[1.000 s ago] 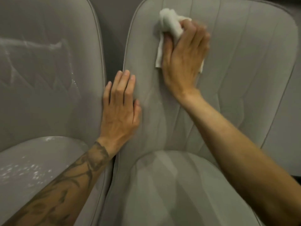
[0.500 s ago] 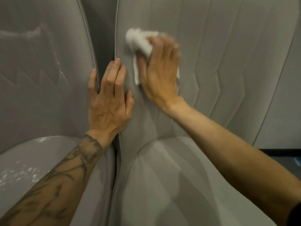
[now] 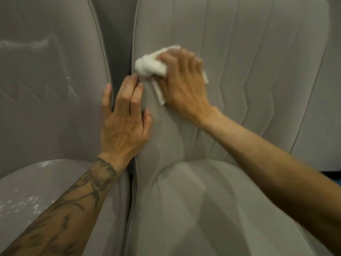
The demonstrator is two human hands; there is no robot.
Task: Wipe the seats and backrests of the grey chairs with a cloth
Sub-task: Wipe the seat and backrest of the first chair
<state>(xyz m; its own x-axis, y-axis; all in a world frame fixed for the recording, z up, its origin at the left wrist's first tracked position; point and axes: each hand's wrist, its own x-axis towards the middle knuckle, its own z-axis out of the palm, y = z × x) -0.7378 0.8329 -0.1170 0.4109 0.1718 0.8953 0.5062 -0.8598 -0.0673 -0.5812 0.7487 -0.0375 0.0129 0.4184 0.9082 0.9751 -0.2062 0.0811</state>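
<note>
Two grey upholstered chairs stand side by side. The right chair's backrest (image 3: 249,71) and seat (image 3: 212,209) fill the middle and right. My right hand (image 3: 184,85) holds a crumpled white cloth (image 3: 149,66) and presses it against the left part of that backrest. My left hand (image 3: 125,122) rests flat with straight fingers on the backrest's left edge, its little finger touching the left chair's backrest (image 3: 46,89). The cloth nearly touches my left fingertips.
The left chair's seat (image 3: 36,191) shows shiny wet speckles, and streaks mark its backrest. A narrow dark gap (image 3: 118,52) separates the two chairs. A strip of dark floor (image 3: 332,177) shows at the far right edge.
My right hand has swept the cloth down and left across the right backrest, from near its top to beside my left fingertips. My left hand has stayed on the backrest's edge.
</note>
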